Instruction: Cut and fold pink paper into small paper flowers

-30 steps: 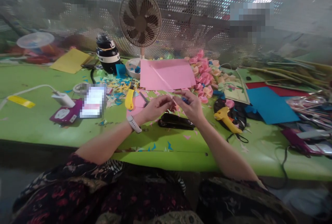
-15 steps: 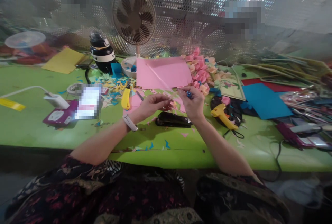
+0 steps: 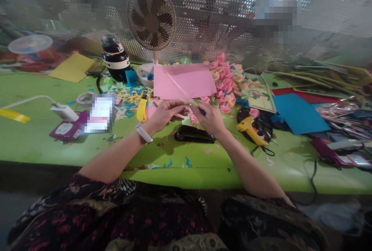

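My left hand [image 3: 164, 114] and my right hand [image 3: 209, 117] meet above the green table [image 3: 43, 146], fingers pinched together round a small pink paper piece [image 3: 192, 116]. The right hand also grips a thin tool with a blue part [image 3: 202, 112]; I cannot make out what it is. A white watch [image 3: 143, 133] sits on my left wrist. A black stapler [image 3: 193, 134] lies just below both hands. Behind them lies a pink paper sheet [image 3: 184, 81].
A heap of pink paper flowers [image 3: 225, 82] lies right of the sheet. A yellow glue gun [image 3: 251, 128], blue paper [image 3: 298, 113], a yellow cutter [image 3: 141, 110], paper scraps, a phone [image 3: 99, 114], a charger [image 3: 64, 111], a dark bottle [image 3: 114, 59] and a fan [image 3: 151, 16] surround the hands.
The hands came closer together and now meet over the pink piece; the view shifted slightly.
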`<state>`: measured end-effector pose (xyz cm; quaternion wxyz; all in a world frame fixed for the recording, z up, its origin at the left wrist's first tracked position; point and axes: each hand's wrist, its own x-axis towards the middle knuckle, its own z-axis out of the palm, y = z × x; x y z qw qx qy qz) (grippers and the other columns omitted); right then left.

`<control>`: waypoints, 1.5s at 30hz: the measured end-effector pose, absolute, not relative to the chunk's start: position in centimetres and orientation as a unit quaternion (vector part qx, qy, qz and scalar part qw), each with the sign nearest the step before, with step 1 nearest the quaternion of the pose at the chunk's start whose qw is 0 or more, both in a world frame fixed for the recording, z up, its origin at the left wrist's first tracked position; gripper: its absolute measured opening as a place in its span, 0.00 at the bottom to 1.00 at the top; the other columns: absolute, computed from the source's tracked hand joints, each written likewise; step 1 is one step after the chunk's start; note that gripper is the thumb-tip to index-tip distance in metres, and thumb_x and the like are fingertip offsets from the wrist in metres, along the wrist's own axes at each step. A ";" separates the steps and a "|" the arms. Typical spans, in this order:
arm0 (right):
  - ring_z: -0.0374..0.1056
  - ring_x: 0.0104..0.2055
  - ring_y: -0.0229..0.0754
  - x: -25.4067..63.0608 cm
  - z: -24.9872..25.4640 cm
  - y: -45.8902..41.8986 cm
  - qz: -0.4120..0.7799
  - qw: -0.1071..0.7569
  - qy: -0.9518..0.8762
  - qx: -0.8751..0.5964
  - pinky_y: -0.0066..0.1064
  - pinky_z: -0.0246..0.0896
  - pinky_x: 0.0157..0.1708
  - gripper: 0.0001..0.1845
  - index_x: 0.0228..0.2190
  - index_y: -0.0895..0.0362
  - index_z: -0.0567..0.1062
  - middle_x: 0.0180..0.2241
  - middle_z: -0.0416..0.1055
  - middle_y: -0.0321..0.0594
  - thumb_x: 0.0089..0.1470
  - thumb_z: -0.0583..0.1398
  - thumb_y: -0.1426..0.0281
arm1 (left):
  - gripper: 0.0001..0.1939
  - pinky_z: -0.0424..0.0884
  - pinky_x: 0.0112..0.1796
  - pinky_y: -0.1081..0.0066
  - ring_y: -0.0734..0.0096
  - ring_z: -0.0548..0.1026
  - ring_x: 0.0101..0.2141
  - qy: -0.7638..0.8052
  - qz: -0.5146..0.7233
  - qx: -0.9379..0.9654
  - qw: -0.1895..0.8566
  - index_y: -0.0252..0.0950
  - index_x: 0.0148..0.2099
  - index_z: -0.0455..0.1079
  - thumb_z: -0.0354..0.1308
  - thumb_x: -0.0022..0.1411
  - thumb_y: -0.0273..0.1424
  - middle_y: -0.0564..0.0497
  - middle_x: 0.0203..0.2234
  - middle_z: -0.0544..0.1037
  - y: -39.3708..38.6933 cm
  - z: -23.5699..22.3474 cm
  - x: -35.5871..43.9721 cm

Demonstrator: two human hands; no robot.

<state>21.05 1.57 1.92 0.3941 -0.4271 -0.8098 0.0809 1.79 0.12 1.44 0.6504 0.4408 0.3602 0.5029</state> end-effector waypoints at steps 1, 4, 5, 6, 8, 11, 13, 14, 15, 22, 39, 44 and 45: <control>0.62 0.25 0.40 21.0 1.8 1.7 0.074 0.396 -0.811 -0.425 0.32 0.52 0.28 0.27 0.22 0.54 0.70 0.22 0.69 0.39 0.64 0.52 0.49 | 0.09 0.75 0.33 0.73 0.73 0.78 0.32 0.359 0.502 0.438 0.653 0.34 0.39 0.78 0.69 0.55 0.31 0.50 0.31 0.81 0.1 1.5 1.8; 0.63 0.25 0.40 21.1 1.7 1.8 0.069 0.402 -0.808 -0.425 0.31 0.53 0.28 0.28 0.22 0.54 0.71 0.22 0.69 0.39 0.64 0.51 0.49 | 0.11 0.75 0.33 0.71 0.71 0.79 0.34 0.356 0.504 0.432 0.658 0.35 0.40 0.79 0.70 0.53 0.30 0.49 0.34 0.81 -0.1 1.4 1.8; 0.63 0.25 0.40 21.1 1.8 1.7 0.070 0.401 -0.809 -0.424 0.31 0.53 0.27 0.28 0.22 0.54 0.72 0.21 0.69 0.38 0.64 0.51 0.49 | 0.12 0.75 0.33 0.71 0.71 0.79 0.35 0.356 0.507 0.431 0.656 0.35 0.40 0.79 0.70 0.52 0.30 0.49 0.35 0.82 -0.1 1.4 1.8; 0.62 0.25 0.39 21.1 1.9 1.7 0.075 0.398 -0.810 -0.424 0.31 0.52 0.27 0.28 0.21 0.54 0.72 0.21 0.68 0.38 0.64 0.52 0.49 | 0.13 0.75 0.33 0.72 0.71 0.79 0.35 0.359 0.509 0.432 0.652 0.36 0.40 0.79 0.71 0.50 0.31 0.49 0.35 0.82 -0.1 1.3 1.8; 0.61 0.23 0.38 21.2 2.1 1.5 0.090 0.391 -0.812 -0.424 0.31 0.52 0.26 0.28 0.21 0.54 0.72 0.20 0.67 0.37 0.64 0.52 0.49 | 0.15 0.75 0.32 0.73 0.73 0.78 0.34 0.370 0.516 0.435 0.638 0.36 0.39 0.80 0.73 0.47 0.32 0.50 0.36 0.82 0.0 1.2 1.8; 0.59 0.22 0.37 21.2 2.3 1.4 0.115 0.387 -0.813 -0.420 0.30 0.50 0.24 0.27 0.21 0.55 0.71 0.19 0.65 0.35 0.64 0.54 0.50 | 0.17 0.73 0.29 0.75 0.75 0.77 0.30 0.383 0.523 0.450 0.614 0.36 0.37 0.81 0.75 0.44 0.37 0.49 0.33 0.82 0.1 1.1 1.8; 0.58 0.21 0.36 21.1 2.4 1.3 0.130 0.386 -0.814 -0.414 0.30 0.50 0.23 0.28 0.20 0.55 0.71 0.18 0.65 0.35 0.63 0.54 0.50 | 0.19 0.73 0.28 0.75 0.75 0.76 0.29 0.388 0.524 0.468 0.596 0.35 0.36 0.81 0.75 0.43 0.40 0.48 0.32 0.83 0.1 1.1 1.8; 0.58 0.21 0.36 21.1 2.5 1.3 0.137 0.386 -0.814 -0.412 0.30 0.49 0.23 0.28 0.20 0.55 0.71 0.18 0.65 0.35 0.63 0.54 0.50 | 0.19 0.72 0.28 0.75 0.75 0.75 0.29 0.391 0.523 0.478 0.588 0.35 0.35 0.81 0.75 0.43 0.41 0.48 0.32 0.83 0.1 1.1 1.7; 0.57 0.21 0.36 21.1 2.5 1.2 0.143 0.385 -0.814 -0.410 0.30 0.49 0.22 0.28 0.20 0.55 0.71 0.18 0.65 0.35 0.63 0.55 0.50 | 0.20 0.72 0.27 0.75 0.75 0.75 0.28 0.395 0.521 0.486 0.580 0.34 0.35 0.81 0.75 0.43 0.42 0.47 0.32 0.83 0.2 1.1 1.7; 0.55 0.20 0.34 21.1 2.8 1.1 0.149 0.383 -0.819 -0.400 0.30 0.49 0.23 0.28 0.18 0.56 0.68 0.17 0.61 0.33 0.63 0.55 0.52 | 0.19 0.73 0.28 0.74 0.76 0.75 0.27 0.399 0.522 0.500 0.565 0.34 0.35 0.81 0.73 0.46 0.44 0.47 0.31 0.82 0.4 0.7 1.6; 0.54 0.21 0.34 21.0 2.9 0.9 0.167 0.375 -0.841 -0.352 0.29 0.50 0.24 0.26 0.18 0.55 0.62 0.17 0.57 0.32 0.65 0.54 0.56 | 0.18 0.75 0.32 0.73 0.76 0.76 0.28 0.358 0.540 0.477 0.594 0.34 0.33 0.80 0.75 0.45 0.42 0.51 0.27 0.81 0.0 0.9 2.0; 0.53 0.21 0.33 21.1 2.7 1.0 0.197 0.358 -0.841 -0.354 0.29 0.48 0.23 0.27 0.19 0.55 0.61 0.18 0.56 0.32 0.64 0.54 0.53 | 0.18 0.73 0.31 0.74 0.77 0.75 0.27 0.344 0.557 0.469 0.593 0.36 0.32 0.81 0.76 0.42 0.42 0.51 0.27 0.81 0.0 0.7 2.2; 0.53 0.21 0.33 21.1 2.7 1.0 0.205 0.353 -0.840 -0.356 0.29 0.48 0.23 0.27 0.19 0.55 0.61 0.18 0.55 0.32 0.64 0.54 0.53 | 0.18 0.73 0.31 0.74 0.77 0.75 0.27 0.341 0.558 0.469 0.594 0.36 0.32 0.81 0.76 0.43 0.42 0.51 0.27 0.81 0.0 0.7 2.2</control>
